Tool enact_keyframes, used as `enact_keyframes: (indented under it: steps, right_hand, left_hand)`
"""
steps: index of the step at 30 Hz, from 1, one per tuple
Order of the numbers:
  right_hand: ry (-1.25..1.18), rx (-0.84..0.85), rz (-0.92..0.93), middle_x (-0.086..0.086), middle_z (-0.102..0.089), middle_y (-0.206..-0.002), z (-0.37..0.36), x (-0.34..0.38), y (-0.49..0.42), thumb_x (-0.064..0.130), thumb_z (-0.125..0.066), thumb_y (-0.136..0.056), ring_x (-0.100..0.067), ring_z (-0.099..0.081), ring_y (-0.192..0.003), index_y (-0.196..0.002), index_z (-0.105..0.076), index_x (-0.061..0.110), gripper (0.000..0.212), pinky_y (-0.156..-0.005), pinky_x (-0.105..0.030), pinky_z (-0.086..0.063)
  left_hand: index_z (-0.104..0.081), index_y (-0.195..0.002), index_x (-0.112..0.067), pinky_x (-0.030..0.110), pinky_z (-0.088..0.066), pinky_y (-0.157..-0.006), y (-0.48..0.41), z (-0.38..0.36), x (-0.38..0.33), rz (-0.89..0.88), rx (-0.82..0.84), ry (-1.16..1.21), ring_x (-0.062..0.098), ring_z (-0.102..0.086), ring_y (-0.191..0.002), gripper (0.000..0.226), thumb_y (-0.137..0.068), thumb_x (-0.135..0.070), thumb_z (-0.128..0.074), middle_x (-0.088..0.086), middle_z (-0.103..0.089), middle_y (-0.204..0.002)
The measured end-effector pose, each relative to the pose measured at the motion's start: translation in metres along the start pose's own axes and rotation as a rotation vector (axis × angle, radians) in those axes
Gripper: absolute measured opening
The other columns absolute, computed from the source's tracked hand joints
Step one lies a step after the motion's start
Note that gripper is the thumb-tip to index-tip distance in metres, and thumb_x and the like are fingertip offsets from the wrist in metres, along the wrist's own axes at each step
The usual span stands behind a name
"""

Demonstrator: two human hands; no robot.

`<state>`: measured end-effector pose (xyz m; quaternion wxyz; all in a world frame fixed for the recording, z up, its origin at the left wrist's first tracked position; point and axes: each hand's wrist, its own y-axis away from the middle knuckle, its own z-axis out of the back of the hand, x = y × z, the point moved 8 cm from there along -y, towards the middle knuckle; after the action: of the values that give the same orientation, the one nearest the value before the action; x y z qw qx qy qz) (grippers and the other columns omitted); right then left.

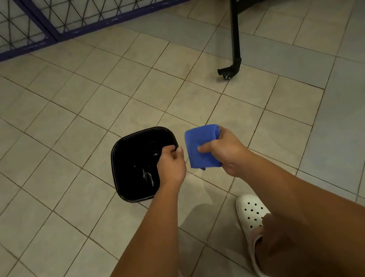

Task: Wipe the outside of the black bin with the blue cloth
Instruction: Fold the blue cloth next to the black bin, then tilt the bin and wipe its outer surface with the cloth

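Left hand (171, 164) hides one corner of the black bin (128, 157) — outer walls unseen.

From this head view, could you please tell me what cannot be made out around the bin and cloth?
Head view, black bin: outer walls mostly hidden beneath its rim, seen from above.
Head view, bin's inside: too dark to tell contents.
Head view, bin's right rim: covered by the left hand.
Head view, blue cloth: right side wrapped inside the right hand.
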<state>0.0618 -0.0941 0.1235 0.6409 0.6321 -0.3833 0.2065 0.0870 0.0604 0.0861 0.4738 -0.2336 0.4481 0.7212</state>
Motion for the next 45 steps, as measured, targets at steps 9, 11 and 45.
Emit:
enact_keyframes:
  steps: [9,11,45]
  right_hand:
    - [0.068,-0.029,0.008,-0.007,-0.059,-0.090,0.012,-0.004,-0.008,-0.009,-0.053,-0.078,-0.025,-0.059,-0.082,-0.085,-0.052,0.024,0.033,-0.079,-0.045,-0.053]
    - [0.061,-0.025,0.007,-0.010,-0.059,-0.093,0.013,-0.006,-0.010,-0.008,-0.051,-0.078,-0.025,-0.058,-0.083,-0.086,-0.053,0.023,0.033,-0.078,-0.044,-0.052]
    - [0.377,-0.308,0.172,-0.008,-0.057,-0.081,0.035,0.004,-0.004,0.000,-0.045,-0.084,-0.026,-0.057,-0.071,-0.102,-0.056,0.019,0.029,-0.052,-0.029,-0.047]
  left_hand:
    - [-0.016,-0.153,-0.005,0.046,-0.040,-0.106,-0.022,-0.047,0.034,0.179,0.193,-0.343,0.037,-0.040,-0.137,0.063,-0.104,-0.037,-0.039,0.021,-0.038,-0.151]
    - [-0.014,-0.153,-0.005,0.047,-0.043,-0.101,-0.025,-0.051,0.038,0.199,0.195,-0.353,0.039,-0.046,-0.131,0.062,-0.105,-0.036,-0.037,0.024,-0.041,-0.147]
    - [-0.062,-0.118,-0.013,0.045,-0.050,-0.089,0.027,0.115,0.036,0.253,-0.097,0.438,0.029,-0.065,-0.097,0.050,-0.098,-0.054,-0.042,0.009,-0.070,-0.105]
